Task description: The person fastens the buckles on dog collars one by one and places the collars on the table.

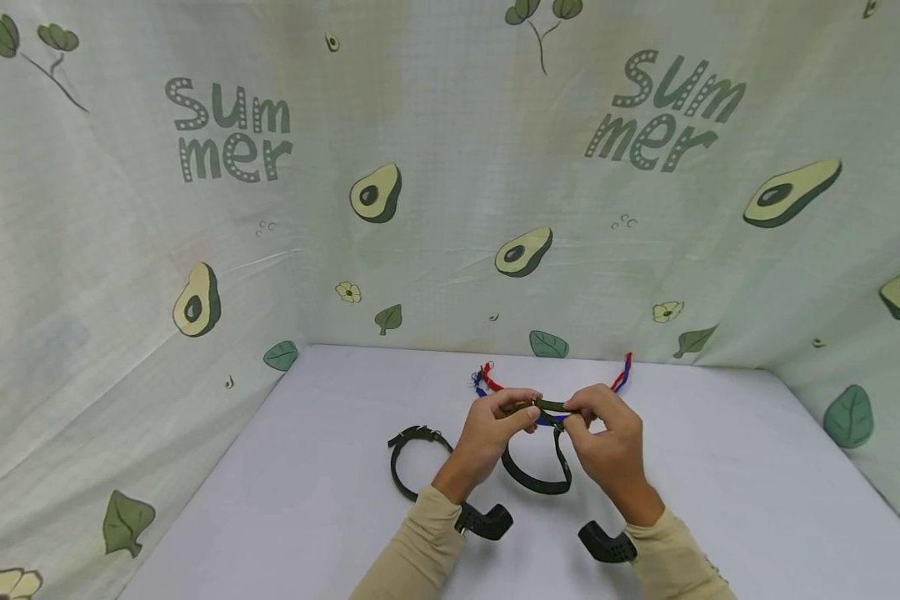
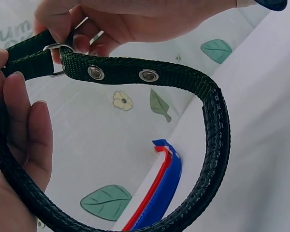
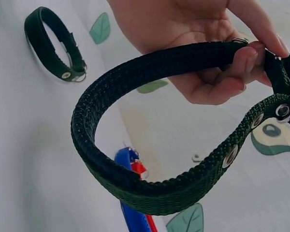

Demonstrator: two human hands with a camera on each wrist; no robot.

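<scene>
Both hands hold a dark green collar (image 1: pixel 536 483) above the table, its loop hanging below them. My left hand (image 1: pixel 495 429) pinches it beside the metal buckle (image 2: pixel 55 53), fingers also behind the loop in the right wrist view. The right hand (image 1: pixel 607 433) pinches the strap on the buckle's other side, thumb and fingertips close together. Metal-ringed eyelets (image 2: pixel 149 75) show along the webbing, and a thicker padded band forms the lower curve. The strap passes through the buckle frame and folds back between the fingers.
Left of the hands, a second green collar (image 3: pixel 43 46) lies on the white table (image 1: pixel 307 500). Behind the hands lies a blue and red collar (image 1: pixel 621 375), partly hidden. Black wrist-worn pieces (image 1: pixel 487 522) hang under both forearms. A printed cloth backdrop (image 1: pixel 435 117) rises behind the table.
</scene>
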